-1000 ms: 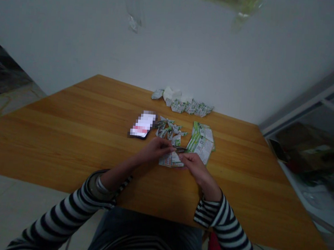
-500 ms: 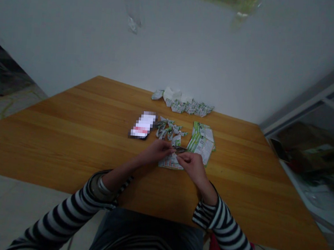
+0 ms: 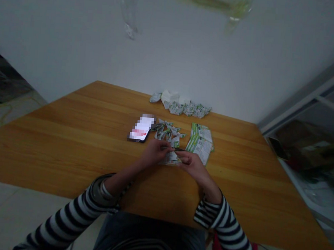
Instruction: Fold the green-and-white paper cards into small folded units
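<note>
My left hand (image 3: 155,151) and my right hand (image 3: 193,165) meet over the middle of the table, fingers pinched close together. Between their fingertips is a small, thin, dark object (image 3: 179,149); its kind is too small and dim to make out. Beneath the fingers lies a printed paper sheet (image 3: 170,160), partly hidden by both hands. Just beyond them are several folded printed paper pieces (image 3: 166,130) with pointed ends. To the right, green and white printed sheets (image 3: 202,139) lie flat near my right hand.
A lit phone (image 3: 141,128) lies left of the folded pieces. Crumpled papers (image 3: 185,105) line the wooden table's (image 3: 77,134) back edge by the wall. At right stands a shelf with a cardboard box (image 3: 300,144) and a dark flat device (image 3: 278,148).
The view has shifted slightly. My right hand's fingers have straightened toward the left hand, and the dark object now shows as a thinner line. The papers and phone lie as before.
</note>
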A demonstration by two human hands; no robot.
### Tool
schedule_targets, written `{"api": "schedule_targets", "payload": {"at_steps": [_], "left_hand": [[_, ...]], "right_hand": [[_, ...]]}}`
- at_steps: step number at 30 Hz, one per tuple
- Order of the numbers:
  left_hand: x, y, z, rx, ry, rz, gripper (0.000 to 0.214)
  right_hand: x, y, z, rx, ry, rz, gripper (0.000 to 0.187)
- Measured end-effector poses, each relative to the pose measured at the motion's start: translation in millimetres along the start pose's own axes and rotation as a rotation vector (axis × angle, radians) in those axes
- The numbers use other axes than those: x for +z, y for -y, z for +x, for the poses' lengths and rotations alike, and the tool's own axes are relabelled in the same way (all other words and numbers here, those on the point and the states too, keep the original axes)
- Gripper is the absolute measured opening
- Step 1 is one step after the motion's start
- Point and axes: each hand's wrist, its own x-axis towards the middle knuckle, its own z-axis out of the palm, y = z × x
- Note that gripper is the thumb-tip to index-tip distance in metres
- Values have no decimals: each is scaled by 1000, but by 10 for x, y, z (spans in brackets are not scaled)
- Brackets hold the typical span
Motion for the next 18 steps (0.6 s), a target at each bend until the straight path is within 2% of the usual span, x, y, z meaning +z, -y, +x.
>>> {"api": "schedule_targets", "payload": {"at_steps": [2,3,6,8,11,13,15,18], "left_hand": [[37,-3,-17,8,-17,45,26],[59,-3,-24,11,-19,72,28],[95,2,-30,21,36,99,32],[53,0,-26,5,122,0,36],[-111,-36,-24,-108,276,-327,45],[-218,-79,-29,-179,434,-516,47],[-263,-115,-35,-173,572,-587,45],[-200,-114,-45,-125,598,-603,41]], "right_hand": [[5,11,6,-4,84,0,39],[16,-2,19,-10,50,-7,35],[42,-86,82,-9,-200,-32,28],[12,-124,117,11,-241,18,27],[-110,-76,111,39,-164,125,28],[-196,2,77,39,-24,154,27],[-243,65,46,29,74,146,29],[-235,65,48,-1,196,83,32]]}}
